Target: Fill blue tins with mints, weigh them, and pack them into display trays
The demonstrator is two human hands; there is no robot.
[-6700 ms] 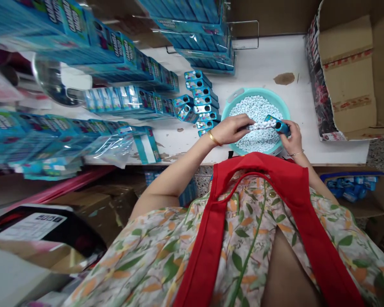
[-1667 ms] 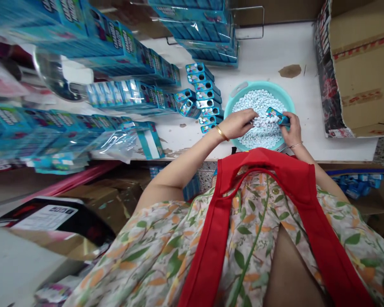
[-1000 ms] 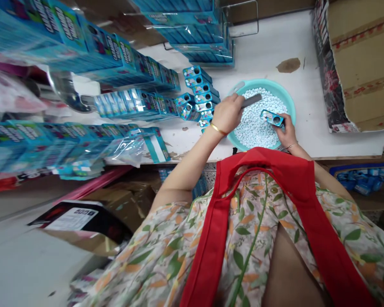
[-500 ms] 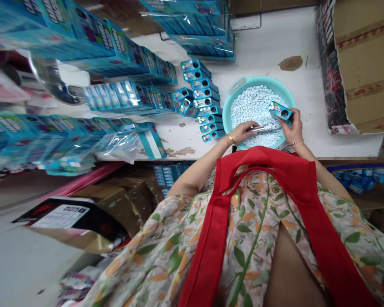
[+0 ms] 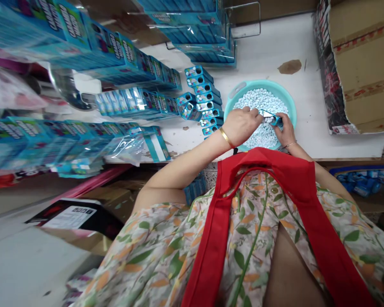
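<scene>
A light teal plastic basin (image 5: 293,104) holds a heap of small white pellet candies (image 5: 259,97). Over it, my right hand (image 5: 286,130) grips a small blue candy box (image 5: 278,121), tilted toward my left hand. My left hand (image 5: 245,124) is closed, knuckles up, with its fingertips at the box's near end. The small metal scoop it holds is mostly covered by the fingers now; some white candies show between fingers and box. To the left of the basin stand several small blue boxes (image 5: 208,97) in a row, with round dark windows on their ends.
Stacks of blue boxes (image 5: 115,47) fill the table's left side, with wrapped packs (image 5: 200,32) at the back. A clear plastic bag (image 5: 128,147) lies near the front edge. An open cardboard carton (image 5: 361,68) stands at right. Below the table is a bin of blue packets (image 5: 365,181).
My left hand has risen from the candies and moved right to the box, bringing the scoop with it. The box in my right hand has tilted and come slightly lower.
</scene>
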